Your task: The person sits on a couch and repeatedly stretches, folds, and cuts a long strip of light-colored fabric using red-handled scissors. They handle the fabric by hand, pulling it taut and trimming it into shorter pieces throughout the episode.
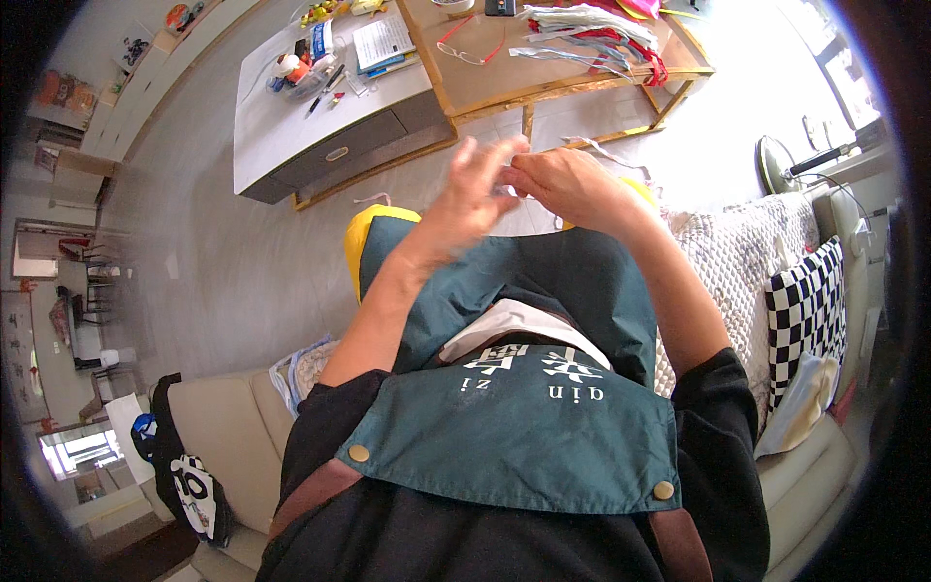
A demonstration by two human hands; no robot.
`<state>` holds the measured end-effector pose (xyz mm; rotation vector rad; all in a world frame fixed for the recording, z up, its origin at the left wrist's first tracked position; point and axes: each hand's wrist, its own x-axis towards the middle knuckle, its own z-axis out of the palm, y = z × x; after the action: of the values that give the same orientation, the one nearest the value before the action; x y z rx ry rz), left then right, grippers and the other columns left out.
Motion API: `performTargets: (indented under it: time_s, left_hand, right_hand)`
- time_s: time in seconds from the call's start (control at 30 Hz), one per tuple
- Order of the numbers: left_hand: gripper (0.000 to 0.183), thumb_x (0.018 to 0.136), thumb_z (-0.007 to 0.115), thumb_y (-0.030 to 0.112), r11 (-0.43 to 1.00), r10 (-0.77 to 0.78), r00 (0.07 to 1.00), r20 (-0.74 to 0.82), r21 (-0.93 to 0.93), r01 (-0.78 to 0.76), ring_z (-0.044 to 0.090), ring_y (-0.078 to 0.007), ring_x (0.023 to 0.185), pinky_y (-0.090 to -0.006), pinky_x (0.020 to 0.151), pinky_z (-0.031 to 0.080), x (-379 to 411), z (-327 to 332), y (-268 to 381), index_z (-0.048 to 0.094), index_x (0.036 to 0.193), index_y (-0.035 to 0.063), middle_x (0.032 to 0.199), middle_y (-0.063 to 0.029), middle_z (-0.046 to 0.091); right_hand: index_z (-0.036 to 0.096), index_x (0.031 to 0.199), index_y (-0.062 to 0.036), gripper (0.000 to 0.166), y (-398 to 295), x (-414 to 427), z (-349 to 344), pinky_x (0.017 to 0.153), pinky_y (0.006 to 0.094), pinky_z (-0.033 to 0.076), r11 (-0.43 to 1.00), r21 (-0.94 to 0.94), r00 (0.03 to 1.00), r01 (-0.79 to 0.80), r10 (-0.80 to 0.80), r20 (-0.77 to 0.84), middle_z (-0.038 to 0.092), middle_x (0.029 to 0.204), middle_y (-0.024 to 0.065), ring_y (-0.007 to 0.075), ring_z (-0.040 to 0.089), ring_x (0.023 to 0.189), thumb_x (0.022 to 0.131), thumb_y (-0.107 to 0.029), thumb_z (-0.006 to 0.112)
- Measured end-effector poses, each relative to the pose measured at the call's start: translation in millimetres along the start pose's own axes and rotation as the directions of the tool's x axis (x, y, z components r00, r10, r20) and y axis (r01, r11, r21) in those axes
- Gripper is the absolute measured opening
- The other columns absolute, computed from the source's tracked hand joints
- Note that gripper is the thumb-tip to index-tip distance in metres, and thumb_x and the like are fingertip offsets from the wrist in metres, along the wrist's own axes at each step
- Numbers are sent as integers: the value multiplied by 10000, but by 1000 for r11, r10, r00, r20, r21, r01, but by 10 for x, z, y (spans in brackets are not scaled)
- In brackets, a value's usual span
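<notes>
My left hand (473,189) is raised above my lap, blurred, with its fingers apart and nothing visible in them. Close beside it, my right hand (571,185) has its fingers bent and the fingertips drawn together. Both hands meet or nearly meet at the fingertips. A small pale patch shows between them, too blurred to identify, and whether the right fingers pinch something is hidden. Below the hands a dark green apron (524,436) with white lettering covers my chest and lap. Yellow fabric (382,212) shows at its edge by my knee.
Ahead stands a coffee table with a drawer (338,153) and a wood-framed part (494,109). On it lie red-framed glasses (471,55), a heap of fabric strips (593,36), papers (382,42) and a pen (326,87). A checkered cushion (807,313) rests on the sofa (225,415).
</notes>
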<state>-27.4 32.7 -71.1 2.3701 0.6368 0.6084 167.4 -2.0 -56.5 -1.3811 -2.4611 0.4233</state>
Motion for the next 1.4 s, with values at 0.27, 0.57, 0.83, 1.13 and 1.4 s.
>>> performTargets:
  time_s: [0.27,0.57,0.83,1.13,1.4]
  left_hand:
    - [285,934,456,77,940,-159,986,39,-298,164,635,-357,901,-421,783,495,102,218,125,429,1214,30,894,-192,645]
    - [167,961,472,170,828,-359,931,65,-439,349,536,-151,687,-284,601,416,-19,48,-61,549,976,22,759,-61,576]
    - [134,961,495,200,346,-472,855,215,-846,404,310,-18,531,-172,460,274,-54,29,-154,535,935,74,645,75,371]
    - [170,972,479,199,264,-563,803,195,-878,398,292,-11,446,-163,398,254,33,87,-369,529,897,54,606,59,371]
    - [171,968,485,192,273,-552,815,180,-884,379,294,-12,441,-163,397,258,125,84,-357,534,902,43,610,56,380]
  right_hand:
    - [629,900,-27,225,110,-71,-46,566,350,506,957,263,987,-122,89,136,624,759,107,229,637,683,879,-241,562]
    - [611,958,-30,308,525,-329,67,614,330,456,884,411,971,-225,236,26,603,745,91,204,559,654,927,-326,533]
    - [580,1055,-38,240,653,-693,498,804,340,471,876,430,835,-221,398,-381,631,913,126,253,614,873,912,-228,549]
    - [585,1011,-34,200,499,-3127,865,746,356,490,304,393,145,-868,911,-385,636,927,155,281,629,847,848,-150,598]
    - [542,954,-17,240,-106,-4054,1358,822,433,431,33,140,-29,-990,906,-423,528,938,186,367,527,927,790,-162,641]
